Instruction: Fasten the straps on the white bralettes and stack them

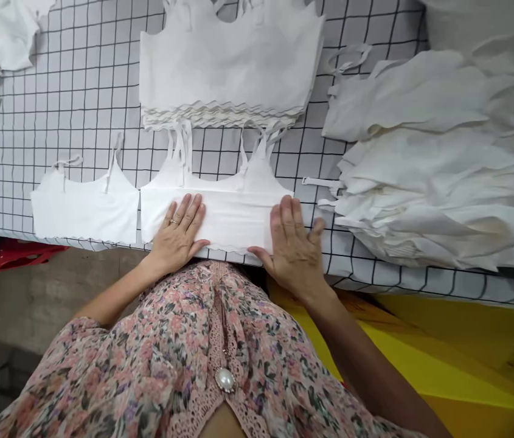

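Left hand (178,236) and right hand (294,243) press flat, grasping nothing, on a white top (236,216), seemingly smoothing it (garment stack (233,67) at 12 o'clock).

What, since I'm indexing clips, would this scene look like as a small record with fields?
Left hand: palm down on the left part of the middle white top
Right hand: palm down at that top's right end
Middle white top: laid out, straps pointing away from the person
Left of it: smaller white top
Beyond it: stack of white tops, edges roughly aligned
Right side: loose pile of white garments
Surface: grid-patterned cloth
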Demonstrator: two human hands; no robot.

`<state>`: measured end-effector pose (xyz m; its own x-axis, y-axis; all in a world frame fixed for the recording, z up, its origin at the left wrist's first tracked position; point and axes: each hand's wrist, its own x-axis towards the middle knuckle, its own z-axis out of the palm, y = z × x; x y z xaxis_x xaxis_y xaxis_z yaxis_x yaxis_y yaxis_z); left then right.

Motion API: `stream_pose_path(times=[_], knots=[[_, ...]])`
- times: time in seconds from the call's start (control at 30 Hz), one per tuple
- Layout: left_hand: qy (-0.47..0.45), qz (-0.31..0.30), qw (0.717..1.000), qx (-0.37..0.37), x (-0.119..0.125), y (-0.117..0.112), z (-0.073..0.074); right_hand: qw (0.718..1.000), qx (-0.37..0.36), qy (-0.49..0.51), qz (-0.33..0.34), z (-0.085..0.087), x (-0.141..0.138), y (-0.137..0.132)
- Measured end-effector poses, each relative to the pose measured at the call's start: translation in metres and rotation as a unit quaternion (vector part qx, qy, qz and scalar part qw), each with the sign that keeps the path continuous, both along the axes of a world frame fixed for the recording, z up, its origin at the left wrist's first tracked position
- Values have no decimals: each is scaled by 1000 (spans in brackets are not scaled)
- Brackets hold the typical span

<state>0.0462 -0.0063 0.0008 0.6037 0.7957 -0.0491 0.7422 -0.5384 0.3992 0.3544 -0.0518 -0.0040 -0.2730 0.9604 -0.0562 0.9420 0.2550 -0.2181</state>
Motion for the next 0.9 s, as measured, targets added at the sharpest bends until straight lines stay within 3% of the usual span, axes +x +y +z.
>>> stream_pose_path(times=[0.1, 0.23, 0.33, 0.4, 0.53, 0.67, 0.8, 0.9], knots=[[-11, 11, 1000, 15, -10, 0, 12, 1000, 12, 2, -21, 13, -3, -3], [-15, 95, 994, 51, -31, 4, 20, 999, 26, 21, -8, 25, -45, 15], [-7, 131, 990, 42, -40, 7, 12, 998, -9, 38, 44, 19, -73, 33], [-4, 145, 988, 47, -43, 9, 4, 997, -33, 42, 56, 7, -75, 38], [-21, 151, 986, 71, -47, 11, -5, 999, -28, 27, -9, -7, -42, 24], [-31, 135, 987, 81, -54, 14, -6, 999, 17, 25, -42, 14, 5, 15], [-53, 128, 982, 126, -54, 21, 5, 974, 110, 54, -190, 46, 54, 47], [-85, 122, 975, 166, -47, 27, 23, 958, 121, 43, -258, 52, 95, 86]])
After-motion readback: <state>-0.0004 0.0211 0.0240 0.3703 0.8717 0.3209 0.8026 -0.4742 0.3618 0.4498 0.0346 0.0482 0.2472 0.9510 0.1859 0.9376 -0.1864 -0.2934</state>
